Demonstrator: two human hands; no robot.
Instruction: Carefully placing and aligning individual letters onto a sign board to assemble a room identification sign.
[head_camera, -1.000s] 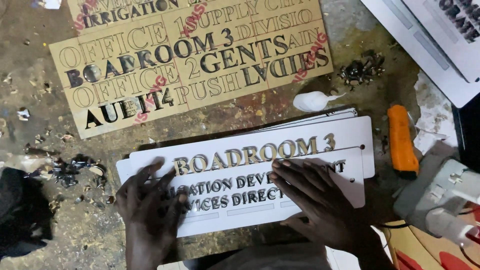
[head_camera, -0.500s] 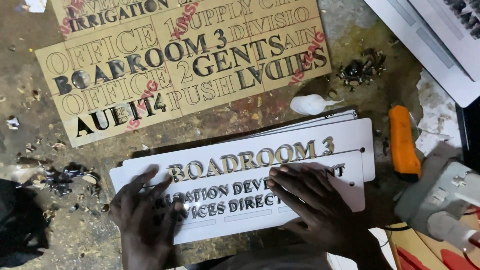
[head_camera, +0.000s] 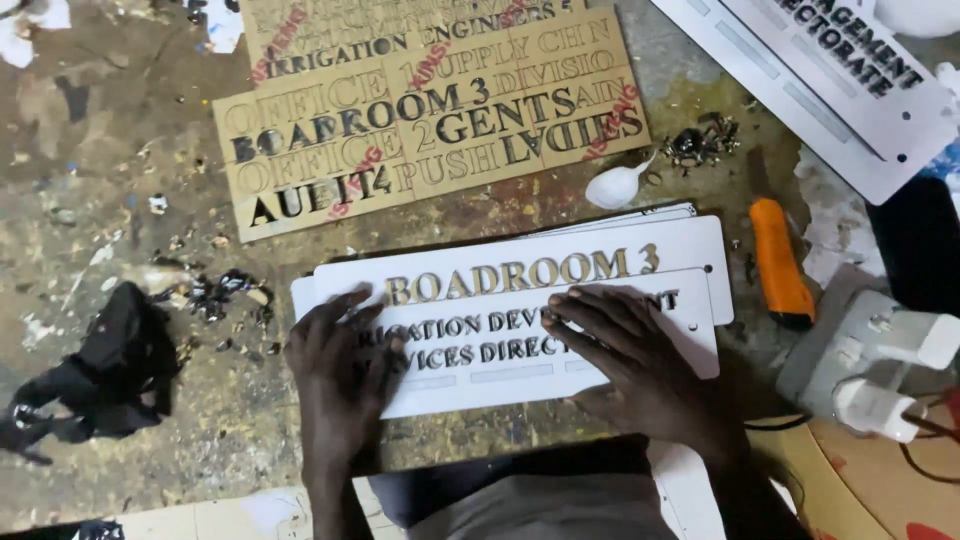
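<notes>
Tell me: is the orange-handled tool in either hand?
No. The orange-handled tool lies on the bench, right of both hands, which press flat on the white sign plate.

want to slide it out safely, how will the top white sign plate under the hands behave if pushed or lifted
The white sign plate looks flat and thin, so probably stiff and light. It lies on other plates, so it may slide easily. The left hand and right hand press it flat.

Left of the white sign plate (head_camera: 560, 345), bare surface (head_camera: 120, 150) was left open past a black rag (head_camera: 110, 365). To its right, passage was blocked by an orange knife (head_camera: 778, 262) and white plugs (head_camera: 880, 375); behind it lay a tan stencil sheet (head_camera: 420, 125).
</notes>
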